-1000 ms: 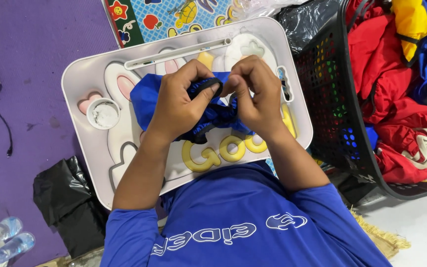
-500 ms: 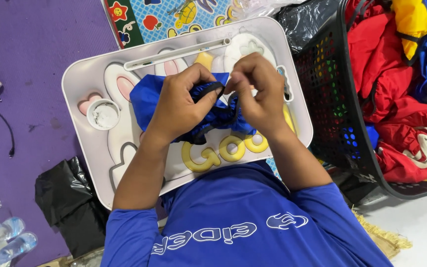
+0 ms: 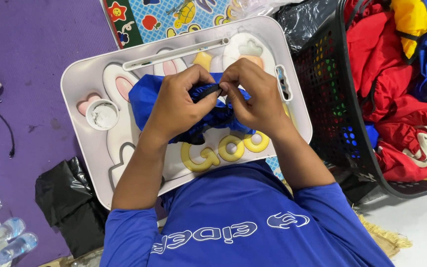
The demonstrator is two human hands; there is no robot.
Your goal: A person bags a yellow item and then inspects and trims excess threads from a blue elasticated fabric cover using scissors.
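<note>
A: What do the two hands hold?

B: Both hold one blue cloth piece (image 3: 147, 96) with a black gathered edge (image 3: 204, 92). It lies on the white lap tray (image 3: 77, 79), near the middle of the tray.

A: How is the grip?

B: The left hand (image 3: 179, 106) is closed, and its fingers pinch the black edge. The right hand (image 3: 253, 94) is closed too, and it pinches the same edge just beside the left one. The fingertips of both hands nearly touch.

A: What else is on the tray?

B: A small round white cup (image 3: 102, 114) sits at the left part of the tray, apart from the cloth.

A: And around the tray?

B: To the right of the tray stands a black basket (image 3: 332, 104), full of red, yellow and blue clothes (image 3: 391, 74). Below the tray's left corner lies a black plastic bag (image 3: 67, 200), on a purple mat (image 3: 30, 54).
</note>
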